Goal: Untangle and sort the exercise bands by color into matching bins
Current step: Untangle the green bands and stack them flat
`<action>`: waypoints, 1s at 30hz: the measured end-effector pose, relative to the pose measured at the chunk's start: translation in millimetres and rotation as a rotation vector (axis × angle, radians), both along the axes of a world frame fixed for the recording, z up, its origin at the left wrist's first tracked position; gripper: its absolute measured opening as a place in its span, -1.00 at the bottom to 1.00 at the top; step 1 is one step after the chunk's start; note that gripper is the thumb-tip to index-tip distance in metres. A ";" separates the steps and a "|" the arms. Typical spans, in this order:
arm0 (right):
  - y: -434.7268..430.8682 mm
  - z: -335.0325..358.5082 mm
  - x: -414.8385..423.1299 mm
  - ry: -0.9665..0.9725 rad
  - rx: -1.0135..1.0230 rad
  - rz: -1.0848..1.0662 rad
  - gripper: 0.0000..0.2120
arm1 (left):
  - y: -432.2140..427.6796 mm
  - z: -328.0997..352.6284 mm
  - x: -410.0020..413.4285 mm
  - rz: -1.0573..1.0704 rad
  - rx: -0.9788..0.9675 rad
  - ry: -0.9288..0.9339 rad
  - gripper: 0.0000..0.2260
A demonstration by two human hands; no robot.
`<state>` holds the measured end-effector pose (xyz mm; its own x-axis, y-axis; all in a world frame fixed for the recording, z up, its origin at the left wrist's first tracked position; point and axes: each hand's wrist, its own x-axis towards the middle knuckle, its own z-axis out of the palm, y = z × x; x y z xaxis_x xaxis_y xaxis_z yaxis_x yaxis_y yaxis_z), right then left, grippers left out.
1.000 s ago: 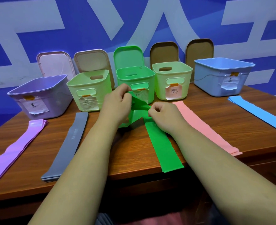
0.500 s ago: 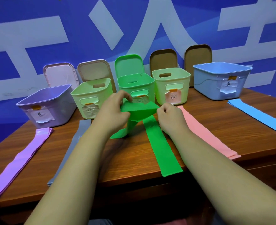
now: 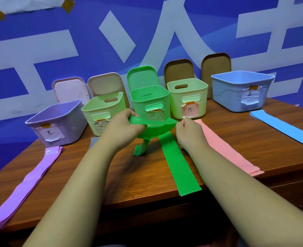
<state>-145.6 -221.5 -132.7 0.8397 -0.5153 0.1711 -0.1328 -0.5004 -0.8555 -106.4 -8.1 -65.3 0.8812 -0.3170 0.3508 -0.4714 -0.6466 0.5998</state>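
Across the brown wooden table (image 3: 147, 177), the open green plastic bin (image 3: 149, 98) sits mid-row. The flat green rubber exercise band (image 3: 176, 163) is climbing toward it: the far end is higher off the wood and stretched wider than a second ago, with the tail trailing to the near edge. The left hand (image 3: 124, 127) and right hand (image 3: 189, 131) each hold a corner, fingers (image 3: 185, 123) clamped on green. The twist looks to be opening, and the green bin is probably next.

Both hands, left hand (image 3: 122, 127) and right hand (image 3: 189, 132), pinch a green band (image 3: 175, 157) above the table (image 3: 147, 175).
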 end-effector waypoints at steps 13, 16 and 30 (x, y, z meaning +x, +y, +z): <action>-4.4 -1.6 6.7 0.017 0.042 -0.036 -0.79 | 4.3 -10.6 1.8 -0.014 -0.077 0.101 -0.63; -6.2 -0.2 7.5 0.041 0.105 -0.081 -0.79 | 12.6 5.4 -2.9 -0.004 0.366 0.041 -0.60; -8.0 -3.9 8.1 -0.046 0.069 -0.125 -0.80 | 18.5 31.8 -9.8 -0.140 0.702 0.195 -0.61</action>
